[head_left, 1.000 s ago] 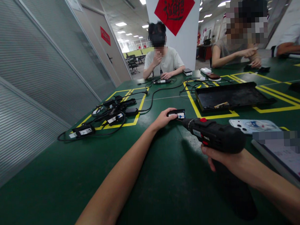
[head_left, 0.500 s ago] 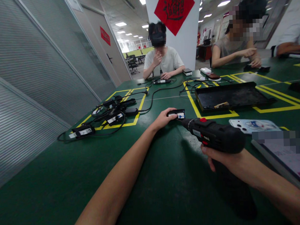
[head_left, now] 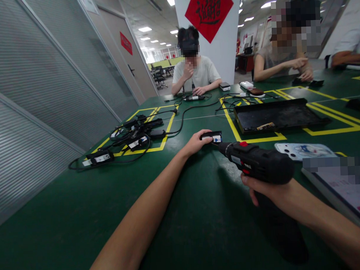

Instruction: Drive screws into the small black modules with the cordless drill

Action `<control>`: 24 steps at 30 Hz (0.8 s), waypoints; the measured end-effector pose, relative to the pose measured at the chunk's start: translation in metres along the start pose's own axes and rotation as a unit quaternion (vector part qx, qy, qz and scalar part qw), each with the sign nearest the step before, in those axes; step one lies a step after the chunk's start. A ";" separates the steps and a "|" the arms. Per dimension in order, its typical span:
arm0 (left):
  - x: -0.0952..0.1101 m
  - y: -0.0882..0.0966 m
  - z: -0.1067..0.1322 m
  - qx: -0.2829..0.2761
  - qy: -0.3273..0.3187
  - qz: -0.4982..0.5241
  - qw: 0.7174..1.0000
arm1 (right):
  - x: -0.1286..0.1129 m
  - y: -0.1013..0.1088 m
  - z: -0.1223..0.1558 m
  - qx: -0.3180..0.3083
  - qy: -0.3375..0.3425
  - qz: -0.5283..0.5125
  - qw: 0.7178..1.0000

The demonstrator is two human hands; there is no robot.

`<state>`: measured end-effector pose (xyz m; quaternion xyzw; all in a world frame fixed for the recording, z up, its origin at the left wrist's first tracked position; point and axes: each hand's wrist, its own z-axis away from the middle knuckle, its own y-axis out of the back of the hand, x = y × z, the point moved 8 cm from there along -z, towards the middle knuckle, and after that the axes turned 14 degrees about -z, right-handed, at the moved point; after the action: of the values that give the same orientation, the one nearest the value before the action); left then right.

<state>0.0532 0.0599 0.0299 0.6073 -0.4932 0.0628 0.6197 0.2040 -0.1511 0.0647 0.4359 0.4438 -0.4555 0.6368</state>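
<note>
My left hand (head_left: pixel 195 143) reaches forward over the green table (head_left: pixel 112 216) and grips a small black box with a white label (head_left: pixel 213 136), fingers curled on its left end. My right hand (head_left: pixel 266 191) is wrapped round the grip of a black power screwdriver (head_left: pixel 259 163) with red buttons. The tool's tip points at the small box and touches its near edge.
A pile of black adapters and cables (head_left: pixel 133 137) lies left inside yellow tape. A black tray (head_left: pixel 278 116) sits ahead right. A phone (head_left: pixel 304 150) and a tablet (head_left: pixel 344 184) lie at right. Other people sit across the table (head_left: pixel 195 71) and at the right (head_left: pixel 286 52).
</note>
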 end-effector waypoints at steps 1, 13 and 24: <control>0.000 0.000 0.000 0.000 0.000 0.001 1.000 | -0.001 0.000 0.001 0.000 0.001 0.001 1.000; -0.003 -0.001 0.000 0.000 0.002 0.003 1.000 | -0.005 0.001 0.003 -0.003 -0.003 0.020 1.000; -0.003 -0.001 0.000 0.003 -0.006 0.010 1.000 | -0.008 -0.001 0.004 0.002 0.008 0.003 1.000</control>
<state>0.0527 0.0614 0.0274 0.6045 -0.5023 0.0667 0.6147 0.2022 -0.1532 0.0735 0.4425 0.4469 -0.4510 0.6334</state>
